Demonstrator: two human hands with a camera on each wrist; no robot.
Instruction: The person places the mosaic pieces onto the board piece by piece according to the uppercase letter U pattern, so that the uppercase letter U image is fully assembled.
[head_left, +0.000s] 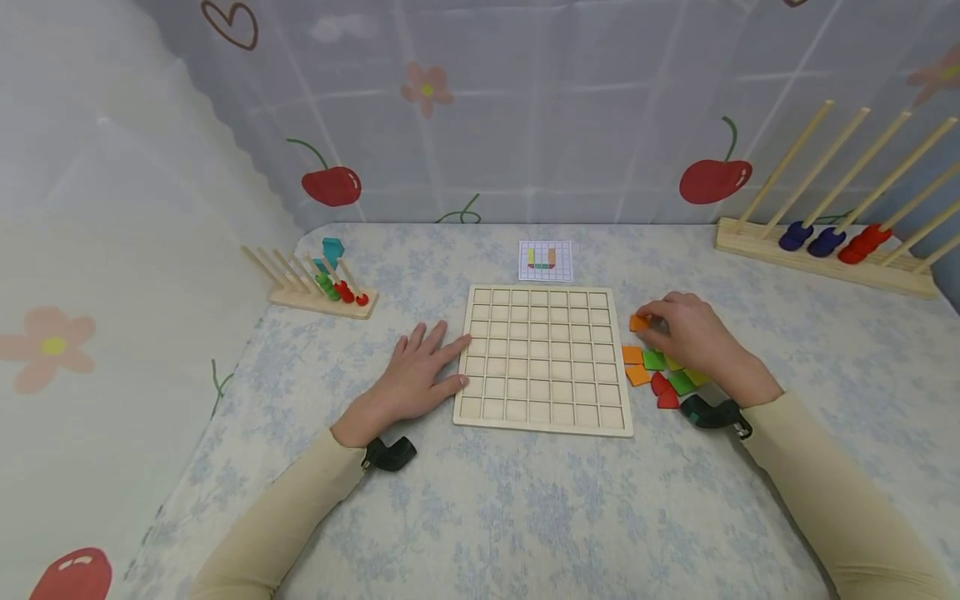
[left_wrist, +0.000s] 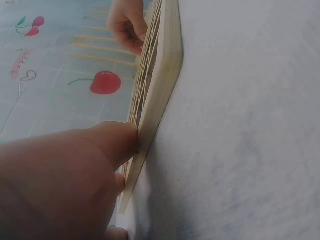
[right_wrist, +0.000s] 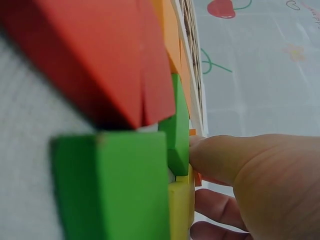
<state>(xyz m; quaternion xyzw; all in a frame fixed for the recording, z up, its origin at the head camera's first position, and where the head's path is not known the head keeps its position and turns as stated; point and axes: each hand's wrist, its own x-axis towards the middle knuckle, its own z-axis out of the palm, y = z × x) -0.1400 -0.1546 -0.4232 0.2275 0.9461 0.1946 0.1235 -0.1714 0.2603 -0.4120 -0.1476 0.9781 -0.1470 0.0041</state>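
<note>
A square wooden grid board (head_left: 542,289) lies flat on the cloth. My left hand (head_left: 411,375) has its fingers spread, with thumb and index fingertip at the board's left edge; in the left wrist view the thumb (left_wrist: 117,142) touches the rim. To the right of the board, my right hand (head_left: 686,332) pinches an orange square tile (head_left: 638,323) between thumb and fingers. Just below that hand lie more orange tiles (head_left: 638,376), green tiles (head_left: 682,382), red rounded pieces (head_left: 667,399) and yellow tiles, partly hidden by the hand.
A small card (head_left: 545,261) with a coloured U pattern on a grid lies behind the board. A small peg stand (head_left: 322,304) with beads is at the back left, with teal pieces (head_left: 332,250) behind it. A larger peg stand (head_left: 825,258) stands at the back right.
</note>
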